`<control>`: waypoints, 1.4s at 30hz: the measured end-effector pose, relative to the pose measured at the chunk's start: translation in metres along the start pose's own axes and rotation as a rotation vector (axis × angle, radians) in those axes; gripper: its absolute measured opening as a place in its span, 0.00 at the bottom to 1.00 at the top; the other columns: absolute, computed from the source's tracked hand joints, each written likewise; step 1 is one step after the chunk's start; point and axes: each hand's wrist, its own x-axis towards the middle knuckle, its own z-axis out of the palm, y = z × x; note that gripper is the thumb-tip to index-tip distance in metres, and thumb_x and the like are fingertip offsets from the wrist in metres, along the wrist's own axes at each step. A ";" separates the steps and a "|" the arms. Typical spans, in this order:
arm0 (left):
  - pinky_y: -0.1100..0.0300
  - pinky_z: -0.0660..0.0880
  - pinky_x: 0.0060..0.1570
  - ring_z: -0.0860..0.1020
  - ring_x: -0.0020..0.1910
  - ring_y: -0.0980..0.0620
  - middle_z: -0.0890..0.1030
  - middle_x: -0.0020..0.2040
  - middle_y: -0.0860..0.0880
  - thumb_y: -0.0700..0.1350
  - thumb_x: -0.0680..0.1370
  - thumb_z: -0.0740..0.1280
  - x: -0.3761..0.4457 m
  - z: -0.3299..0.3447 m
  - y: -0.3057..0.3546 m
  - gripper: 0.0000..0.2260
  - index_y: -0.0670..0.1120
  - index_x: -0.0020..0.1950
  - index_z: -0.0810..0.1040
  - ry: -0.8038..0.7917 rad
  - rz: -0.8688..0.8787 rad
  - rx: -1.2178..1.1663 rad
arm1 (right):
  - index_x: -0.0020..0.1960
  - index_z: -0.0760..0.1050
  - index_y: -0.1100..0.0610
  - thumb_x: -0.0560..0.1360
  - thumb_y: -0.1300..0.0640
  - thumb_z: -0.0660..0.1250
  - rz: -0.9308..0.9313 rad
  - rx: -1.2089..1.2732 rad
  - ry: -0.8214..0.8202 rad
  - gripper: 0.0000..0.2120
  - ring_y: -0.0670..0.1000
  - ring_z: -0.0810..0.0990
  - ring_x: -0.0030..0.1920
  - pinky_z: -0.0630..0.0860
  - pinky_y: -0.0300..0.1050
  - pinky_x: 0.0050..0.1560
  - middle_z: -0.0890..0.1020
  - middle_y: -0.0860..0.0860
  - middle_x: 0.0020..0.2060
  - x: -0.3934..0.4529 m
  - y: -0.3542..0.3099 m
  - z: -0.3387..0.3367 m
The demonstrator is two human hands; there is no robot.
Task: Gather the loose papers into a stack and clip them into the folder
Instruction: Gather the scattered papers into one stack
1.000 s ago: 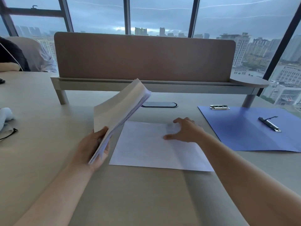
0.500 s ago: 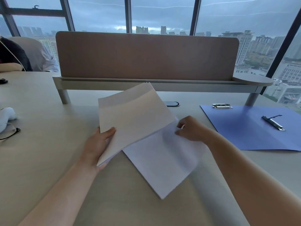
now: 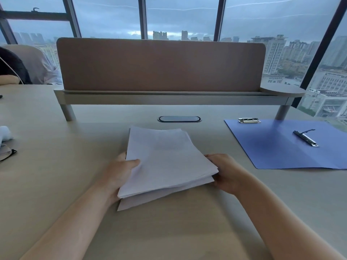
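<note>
A stack of white papers (image 3: 165, 158) lies in front of me in the middle of the desk, its sheets unevenly aligned, with the bottom sheet sticking out at the near edge. My left hand (image 3: 120, 169) grips the stack's left edge, thumb on top. My right hand (image 3: 223, 169) holds the right edge. An open blue folder (image 3: 277, 147) lies flat to the right, apart from the papers, with a black and silver spring clip (image 3: 306, 138) raised along its middle and a metal clip (image 3: 248, 120) at its far left corner.
A desk divider with a shelf (image 3: 161, 94) runs across the back on short legs. A black cable grommet (image 3: 179, 119) sits behind the papers. Glasses (image 3: 7, 153) and a white object (image 3: 5, 132) lie at the left edge. A person sits at far left (image 3: 20, 66).
My right hand picked up the loose sheet from the desk. It has joined the papers my left hand held. Both hands now hold one stack, lowered flat.
</note>
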 end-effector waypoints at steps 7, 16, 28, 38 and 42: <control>0.66 0.75 0.26 0.84 0.31 0.55 0.85 0.42 0.49 0.34 0.79 0.64 0.002 -0.001 0.004 0.08 0.44 0.52 0.80 -0.062 -0.040 0.051 | 0.51 0.81 0.65 0.79 0.50 0.67 0.059 0.043 0.000 0.16 0.55 0.84 0.34 0.78 0.42 0.29 0.86 0.57 0.39 0.007 -0.001 0.001; 0.47 0.78 0.56 0.83 0.47 0.51 0.85 0.50 0.58 0.53 0.74 0.67 -0.003 -0.002 0.006 0.15 0.55 0.60 0.77 0.110 0.098 0.428 | 0.55 0.79 0.63 0.78 0.69 0.60 -0.052 -0.310 0.056 0.11 0.60 0.86 0.45 0.83 0.52 0.46 0.85 0.62 0.49 0.012 0.014 0.012; 0.49 0.80 0.48 0.85 0.45 0.43 0.86 0.51 0.40 0.39 0.79 0.65 -0.002 -0.005 0.009 0.11 0.37 0.59 0.80 -0.055 -0.024 -0.115 | 0.64 0.76 0.55 0.81 0.66 0.60 -0.218 0.088 -0.116 0.14 0.59 0.85 0.51 0.81 0.54 0.51 0.85 0.59 0.55 -0.015 0.014 -0.008; 0.51 0.79 0.52 0.84 0.51 0.46 0.86 0.51 0.49 0.37 0.79 0.65 -0.034 0.010 0.074 0.10 0.49 0.54 0.82 0.032 0.547 -0.210 | 0.59 0.77 0.53 0.80 0.61 0.65 -0.597 0.082 -0.036 0.09 0.50 0.85 0.46 0.81 0.45 0.44 0.87 0.50 0.48 -0.047 -0.039 0.016; 0.48 0.80 0.53 0.84 0.52 0.47 0.86 0.52 0.50 0.48 0.76 0.69 -0.044 0.004 0.092 0.07 0.54 0.52 0.84 0.023 0.663 -0.178 | 0.58 0.79 0.51 0.79 0.56 0.66 -0.709 0.121 -0.066 0.08 0.48 0.86 0.48 0.81 0.42 0.43 0.87 0.47 0.48 -0.063 -0.053 0.019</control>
